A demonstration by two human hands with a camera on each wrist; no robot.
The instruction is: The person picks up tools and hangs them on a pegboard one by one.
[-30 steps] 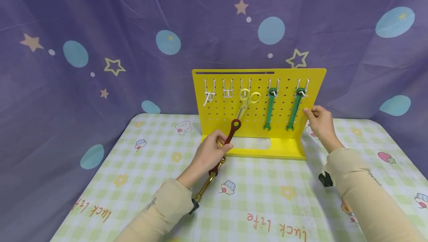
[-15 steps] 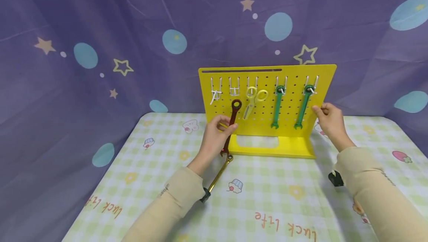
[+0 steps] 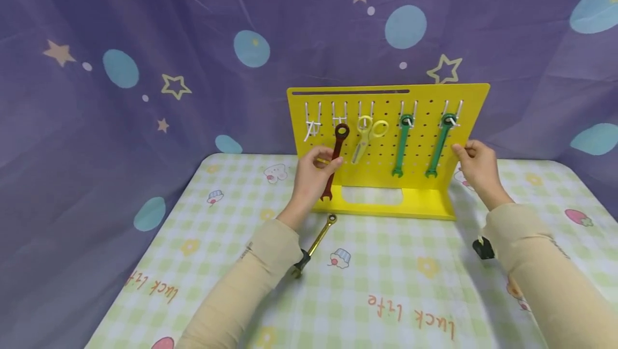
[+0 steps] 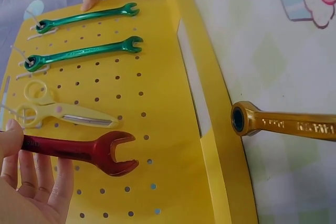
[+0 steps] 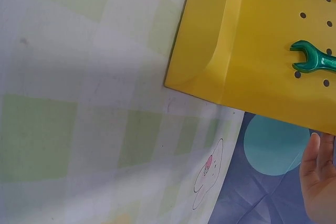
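Note:
My left hand (image 3: 309, 177) pinches a dark red wrench (image 3: 338, 144) between thumb and fingers. The wrench hangs ring end up before the yellow pegboard (image 3: 374, 177), its ring just below or over the second white hook (image 3: 339, 113) from the left; whether they touch I cannot tell. In the left wrist view its open jaw end points toward the board's base. My right hand (image 3: 478, 169) grips the board's right edge, thumb in front. Yellow scissors (image 3: 363, 142) and two green wrenches, one nearer (image 3: 402, 150) and one by my right hand (image 3: 440, 150), hang on hooks.
A gold wrench (image 3: 321, 236) lies on the checked tablecloth (image 3: 381, 284) in front of the board, partly behind my left sleeve and wrist camera. The leftmost hook (image 3: 312, 126) holds no tool. A purple patterned curtain (image 3: 309, 11) stands behind the table.
My left hand has lifted the red wrench from low over the gold one up toward the second hook, tilting it more upright. The right hand stays on the board's edge.

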